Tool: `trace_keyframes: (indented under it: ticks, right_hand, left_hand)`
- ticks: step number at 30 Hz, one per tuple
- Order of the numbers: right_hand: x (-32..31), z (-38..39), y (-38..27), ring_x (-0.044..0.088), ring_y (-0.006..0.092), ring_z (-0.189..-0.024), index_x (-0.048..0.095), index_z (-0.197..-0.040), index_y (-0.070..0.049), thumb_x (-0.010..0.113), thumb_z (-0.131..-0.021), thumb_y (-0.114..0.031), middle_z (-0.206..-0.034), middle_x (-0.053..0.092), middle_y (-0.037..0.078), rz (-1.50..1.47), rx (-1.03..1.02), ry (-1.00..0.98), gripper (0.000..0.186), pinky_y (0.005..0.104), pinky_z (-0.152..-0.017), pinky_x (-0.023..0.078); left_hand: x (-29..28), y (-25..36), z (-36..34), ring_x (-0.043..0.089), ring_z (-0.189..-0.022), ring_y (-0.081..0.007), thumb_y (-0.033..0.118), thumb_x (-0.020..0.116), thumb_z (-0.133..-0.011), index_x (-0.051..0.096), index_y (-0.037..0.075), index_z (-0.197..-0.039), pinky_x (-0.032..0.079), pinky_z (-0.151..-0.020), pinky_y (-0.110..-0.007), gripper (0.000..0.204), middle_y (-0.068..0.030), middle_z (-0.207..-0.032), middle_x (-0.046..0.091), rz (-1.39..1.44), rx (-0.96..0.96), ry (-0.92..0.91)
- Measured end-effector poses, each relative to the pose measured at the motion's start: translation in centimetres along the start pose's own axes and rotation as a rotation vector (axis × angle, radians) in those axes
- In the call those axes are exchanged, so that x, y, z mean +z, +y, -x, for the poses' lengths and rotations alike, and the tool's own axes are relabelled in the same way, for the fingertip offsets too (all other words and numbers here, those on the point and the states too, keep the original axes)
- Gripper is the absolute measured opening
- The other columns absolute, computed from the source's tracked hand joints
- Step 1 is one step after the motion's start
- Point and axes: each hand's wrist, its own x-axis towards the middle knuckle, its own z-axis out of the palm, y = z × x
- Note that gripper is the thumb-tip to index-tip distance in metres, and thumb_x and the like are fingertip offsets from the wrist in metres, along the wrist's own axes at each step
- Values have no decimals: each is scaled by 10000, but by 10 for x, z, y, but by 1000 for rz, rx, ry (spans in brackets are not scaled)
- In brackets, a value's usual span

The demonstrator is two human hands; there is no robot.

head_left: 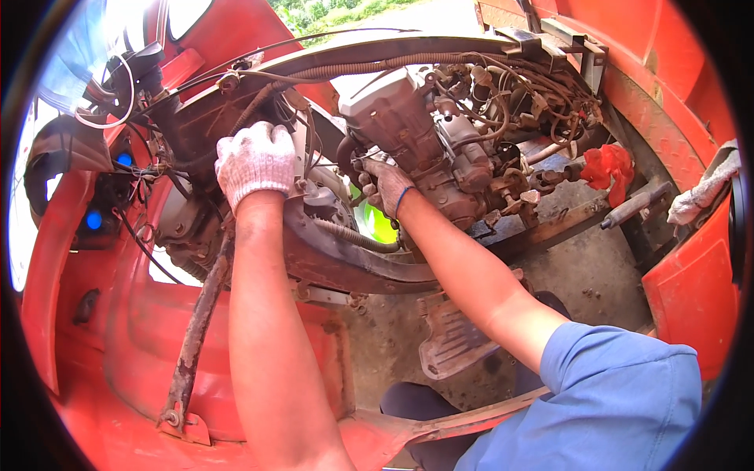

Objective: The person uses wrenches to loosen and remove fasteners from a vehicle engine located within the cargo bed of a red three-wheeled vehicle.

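My left hand (255, 161), in a dirty white knit glove, is closed at the dark metal frame (208, 118) of a red vehicle. Its fingertips curl out of sight, so what they grip is hidden. My right hand (385, 187) wears no glove and has a dark band at the wrist. It reaches in beside the front of a dusty engine (393, 118), fingers bent together near a curved dark pipe (346, 155). Whatever those fingers hold is too small to make out. Just below them shows a bright yellow-green patch (375, 224).
A ribbed conduit (338, 71) and tangled wires (542, 94) run along the upper frame. A rusty strut (196, 345) slants down at left. A red cloth (609, 169) hangs at right, near a grey rag (707, 184). Below the frame is a ribbed metal pedal plate (455, 337).
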Motion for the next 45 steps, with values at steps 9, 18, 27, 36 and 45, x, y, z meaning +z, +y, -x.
trace_keyframes:
  ticks: [9, 18, 27, 36, 45]
  right_hand:
    - [-1, -4, 9, 342, 44, -467, 669, -989, -196, 600, -994, -270, -698, 518, -74, 30, -92, 29, 101, 222, -410, 226]
    - [9, -19, 13, 347, 52, -453, 635, -833, -201, 595, -940, -329, -632, 469, -86, 170, -119, 258, 172, 248, -410, 256]
    - [8, -14, 11, 341, 45, -463, 611, -876, -207, 597, -959, -343, -655, 451, -87, 134, -48, 166, 160, 236, -408, 240]
    - [87, -30, 3, 658, 275, -686, 535, -1013, -8, 427, -1072, -227, -842, 641, 124, -924, 133, 109, 252, 397, -572, 615]
    - [71, -13, 25, 560, 218, -652, 504, -901, -45, 403, -1050, -103, -730, 521, 57, -623, 208, -213, 189, 343, -618, 525]
  left_hand:
    - [1, -3, 0, 596, -1148, -407, 440, 513, -957, 744, 123, -1111, 481, -1002, -491, 421, -141, -1157, 720, 5, -1, -1]
    - [-2, -5, -1, 598, -1141, -419, 445, 490, -962, 748, 122, -1097, 481, -999, -493, 434, -146, -1154, 720, 6, 8, -4]
    - [-2, -6, 0, 602, -1145, -407, 448, 506, -957, 749, 128, -1112, 480, -1006, -487, 431, -136, -1164, 720, -7, -4, -18]
    - [-2, -10, 3, 594, -1157, -409, 446, 511, -955, 751, 127, -1107, 479, -1006, -488, 427, -135, -1162, 721, -27, -23, -34]
    - [-2, -14, 5, 599, -1147, -402, 446, 514, -960, 746, 130, -1111, 481, -1002, -491, 420, -134, -1158, 722, -49, -23, -22]
